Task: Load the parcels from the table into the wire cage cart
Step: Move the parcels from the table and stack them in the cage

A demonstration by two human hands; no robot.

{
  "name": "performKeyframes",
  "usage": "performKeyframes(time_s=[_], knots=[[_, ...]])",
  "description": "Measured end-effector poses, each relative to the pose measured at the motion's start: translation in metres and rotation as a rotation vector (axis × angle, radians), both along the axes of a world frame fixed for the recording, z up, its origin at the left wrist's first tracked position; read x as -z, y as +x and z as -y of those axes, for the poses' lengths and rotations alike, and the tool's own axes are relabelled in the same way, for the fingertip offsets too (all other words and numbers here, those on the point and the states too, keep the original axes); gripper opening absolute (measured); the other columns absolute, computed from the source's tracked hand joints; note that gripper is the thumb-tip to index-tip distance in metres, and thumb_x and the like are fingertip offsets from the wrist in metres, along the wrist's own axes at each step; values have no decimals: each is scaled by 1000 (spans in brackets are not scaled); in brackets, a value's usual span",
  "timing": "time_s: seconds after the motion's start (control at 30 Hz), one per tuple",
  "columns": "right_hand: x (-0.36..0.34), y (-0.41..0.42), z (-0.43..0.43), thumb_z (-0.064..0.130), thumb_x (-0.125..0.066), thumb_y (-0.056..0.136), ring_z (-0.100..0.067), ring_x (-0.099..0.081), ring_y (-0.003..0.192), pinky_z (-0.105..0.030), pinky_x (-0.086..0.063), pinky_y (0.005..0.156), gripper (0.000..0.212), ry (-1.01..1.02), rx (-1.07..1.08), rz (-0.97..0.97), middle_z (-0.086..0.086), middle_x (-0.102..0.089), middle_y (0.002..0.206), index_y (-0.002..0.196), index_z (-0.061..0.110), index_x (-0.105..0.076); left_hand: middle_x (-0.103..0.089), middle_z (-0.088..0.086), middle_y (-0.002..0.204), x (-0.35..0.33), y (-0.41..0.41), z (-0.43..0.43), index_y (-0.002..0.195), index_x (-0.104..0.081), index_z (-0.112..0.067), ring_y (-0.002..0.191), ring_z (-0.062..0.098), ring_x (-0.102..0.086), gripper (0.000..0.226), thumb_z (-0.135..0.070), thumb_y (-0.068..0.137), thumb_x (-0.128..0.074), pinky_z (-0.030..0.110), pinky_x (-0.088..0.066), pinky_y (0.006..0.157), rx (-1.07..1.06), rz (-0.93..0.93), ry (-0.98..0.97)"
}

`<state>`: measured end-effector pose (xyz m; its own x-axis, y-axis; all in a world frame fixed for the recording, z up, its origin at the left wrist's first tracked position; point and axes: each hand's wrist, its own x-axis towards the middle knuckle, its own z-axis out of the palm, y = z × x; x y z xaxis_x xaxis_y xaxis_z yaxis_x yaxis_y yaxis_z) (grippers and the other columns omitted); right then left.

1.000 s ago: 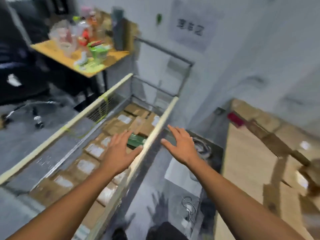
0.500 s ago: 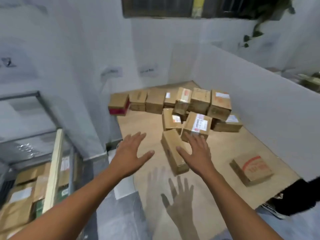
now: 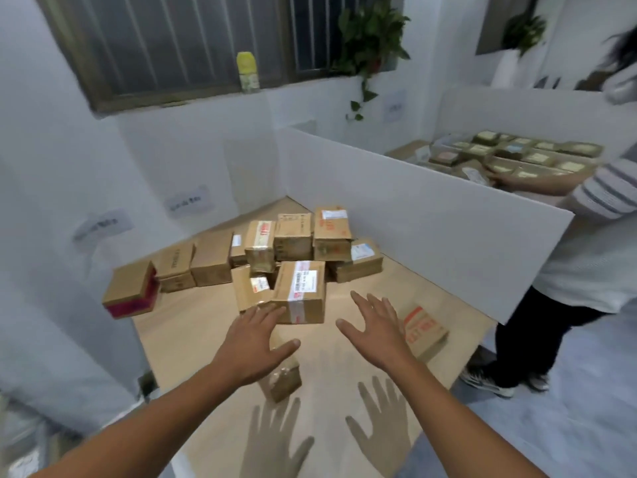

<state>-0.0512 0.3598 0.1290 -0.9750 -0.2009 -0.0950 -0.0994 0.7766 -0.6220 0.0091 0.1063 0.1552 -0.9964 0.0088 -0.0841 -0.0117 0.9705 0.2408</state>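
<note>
I now face the table (image 3: 193, 339), the cart out of view; my left hand (image 3: 255, 343) and right hand (image 3: 375, 334) spread empty toward the 12 o'clock parcel (image 3: 303, 288).

Brown cardboard parcels (image 3: 300, 243) lie heaped toward the tabletop's (image 3: 193, 339) far corner; 1 red-sided parcel (image 3: 129, 291) sits at its left edge, 1 red-printed flat parcel (image 3: 425, 331) near its right edge.

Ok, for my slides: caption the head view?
Left hand and right hand, both open, hover over the table before a pile of cardboard parcels.
</note>
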Motion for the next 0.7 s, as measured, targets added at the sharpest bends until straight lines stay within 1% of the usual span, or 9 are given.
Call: performKeyframes(time_s=[0.13,0.23,0.3,0.4,0.43,0.5,0.57,0.63,0.7], knots=[[18,-14,-37,69,-49,97,-21,4,161,-55,-6,128,75,-13,122,10,4,-13,174,162,46,-21,-30,-8,167,12,-28,-14,160,-30,-34,153,19,-24,84,-79,90,-43,43,-21,124,138,-20,-40],[40,-15,-67,70,-51,95,-23,-1,161,-54,-7,128,76,-22,232,35,2,-15,174,162,45,-23,-32,-6,166,27,-48,-30,159,-33,-33,153,20,-26,86,-82,89,-40,47,-25,124,198,-14,-8],[57,-18,-88,72,-50,93,-23,-4,161,-53,-6,128,81,-10,275,69,3,-16,174,163,42,-23,-31,-4,167,41,-57,-47,158,-33,-33,154,22,-24,85,-82,89,-39,50,-24,125,233,5,-16],[86,-33,-119,85,-35,75,-21,-9,159,-52,-11,128,101,19,305,100,4,-21,172,163,39,-23,-25,-3,169,63,-60,-72,160,-27,-36,156,27,-19,86,-83,89,-36,52,-19,126,247,88,-49],[98,-40,-128,85,-35,75,-22,-10,159,-53,-13,127,101,25,313,109,5,-22,171,163,38,-23,-22,-3,170,69,-61,-79,161,-23,-37,157,28,-15,86,-84,89,-36,52,-16,127,243,132,-64],[122,-59,-144,76,-46,88,-23,-11,158,-55,-14,127,87,10,310,137,3,-23,171,163,39,-23,-14,-4,172,78,-66,-92,162,-17,-38,159,28,-6,86,-82,91,-34,50,-10,128,245,206,-123],[143,-82,-158,68,-51,95,-24,-11,158,-56,-14,126,80,-4,283,151,0,-22,171,163,39,-21,-11,-4,173,82,-80,-107,163,-15,-37,159,28,-3,84,-80,93,-35,48,-7,129,226,248,-167],[159,-109,-172,66,-52,97,-25,-10,159,-56,-13,127,79,-6,247,176,-1,-20,172,164,39,-20,-15,-2,172,90,-98,-126,163,-18,-35,159,27,-7,84,-78,93,-38,50,-12,128,156,282,-134],[175,-134,-184,66,-51,98,-25,-9,159,-55,-11,127,79,-7,190,199,-2,-18,173,164,38,-19,-22,0,170,101,-113,-147,162,-24,-32,157,26,-16,85,-77,93,-42,49,-22,126,27,295,-45]])
